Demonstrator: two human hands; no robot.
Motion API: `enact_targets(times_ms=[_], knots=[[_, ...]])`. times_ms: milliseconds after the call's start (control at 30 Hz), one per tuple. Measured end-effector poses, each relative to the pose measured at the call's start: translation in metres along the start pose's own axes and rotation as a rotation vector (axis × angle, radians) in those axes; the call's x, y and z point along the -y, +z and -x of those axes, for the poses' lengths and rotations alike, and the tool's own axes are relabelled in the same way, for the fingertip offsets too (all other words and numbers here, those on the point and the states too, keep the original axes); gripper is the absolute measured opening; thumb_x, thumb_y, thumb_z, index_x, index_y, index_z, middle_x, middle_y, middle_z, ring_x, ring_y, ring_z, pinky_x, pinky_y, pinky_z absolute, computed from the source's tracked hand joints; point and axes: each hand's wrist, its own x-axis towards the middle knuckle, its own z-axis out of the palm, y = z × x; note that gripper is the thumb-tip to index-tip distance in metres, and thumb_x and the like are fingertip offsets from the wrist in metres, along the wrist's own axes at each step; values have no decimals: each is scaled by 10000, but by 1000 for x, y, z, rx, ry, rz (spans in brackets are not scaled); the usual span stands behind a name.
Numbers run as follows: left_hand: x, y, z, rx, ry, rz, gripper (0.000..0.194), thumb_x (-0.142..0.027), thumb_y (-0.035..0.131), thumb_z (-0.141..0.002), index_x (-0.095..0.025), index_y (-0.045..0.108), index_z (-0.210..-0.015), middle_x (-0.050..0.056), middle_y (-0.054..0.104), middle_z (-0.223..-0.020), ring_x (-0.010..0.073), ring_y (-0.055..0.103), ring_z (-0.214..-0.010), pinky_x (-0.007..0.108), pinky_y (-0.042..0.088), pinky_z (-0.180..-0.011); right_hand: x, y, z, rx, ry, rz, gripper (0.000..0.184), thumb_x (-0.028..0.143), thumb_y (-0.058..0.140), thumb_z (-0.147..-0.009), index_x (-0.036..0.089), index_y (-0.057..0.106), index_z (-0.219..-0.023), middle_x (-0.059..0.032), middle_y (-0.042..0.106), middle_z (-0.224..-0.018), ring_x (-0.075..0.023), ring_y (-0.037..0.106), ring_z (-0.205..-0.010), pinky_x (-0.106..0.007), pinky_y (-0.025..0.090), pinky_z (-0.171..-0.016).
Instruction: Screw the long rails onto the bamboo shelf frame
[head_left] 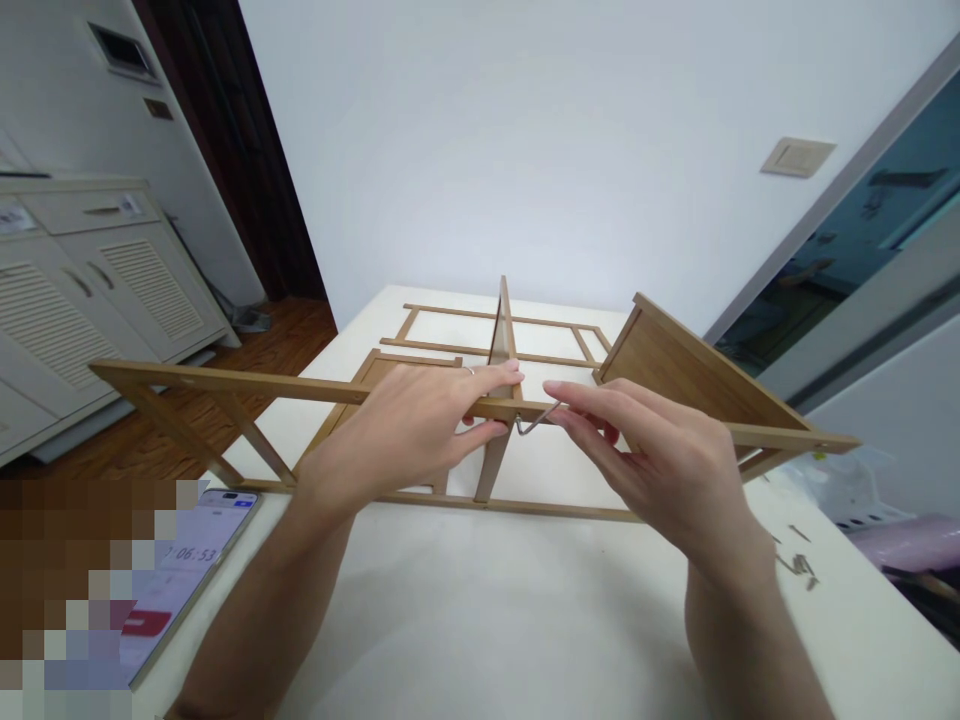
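Note:
A wooden frame (300, 386) stands on edge across the white table, with an upright panel (504, 330) joined near its middle and a wider panel (697, 370) at its right end. My left hand (412, 425) grips the frame's upper rail by the middle joint, thumb in front and fingers over the top. My right hand (652, 450) pinches one arm of a small metal hex key (538, 420) between thumb and forefinger. The key's other end meets the front of the rail at that joint; the screw itself is too small to make out.
Behind lies a flat ladder-like wooden frame (450, 313) on the white table (480, 610). Several screws (801, 567) are scattered at the right edge. A phone (187, 570) showing a timer rests at the left edge. A wall rises behind the table.

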Motion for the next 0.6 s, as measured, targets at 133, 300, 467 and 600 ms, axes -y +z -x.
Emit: enact_targets(times_ms=[133,300,467,600], knots=[[-1,0,1,4,-13,-11,474,-435,610,-1018,-347,557,-1481,-21,741,-1373,250,738,-1183,330,565,-884,1,-6,-1,33,24,-35,99,198,665,-1008,222,713,-1092,4,727,-820,-92,642,-635,-204,488,-591],[0,1,1,4,-16,-17,478,-436,598,-1027,-338,551,-1492,-21,732,-1386,250,722,-1219,335,561,-898,0,-10,0,108,41,-74,29,194,704,-982,207,687,-1002,22,696,-789,-78,628,-635,-187,460,-582],[1,1,1,10,-12,-25,488,-430,578,-1032,-346,532,-1511,-20,728,-1394,247,729,-1199,325,559,-865,0,-14,3,203,67,-100,63,209,681,-998,211,687,-936,26,673,-782,-80,598,-624,-203,440,-582],[0,-1,2,5,-18,-34,475,-413,579,-1025,-352,550,-1495,-28,730,-1391,247,736,-1182,315,558,-843,0,-15,5,311,94,-119,125,230,650,-1020,205,702,-909,-2,694,-857,-100,625,-673,-228,458,-632]])
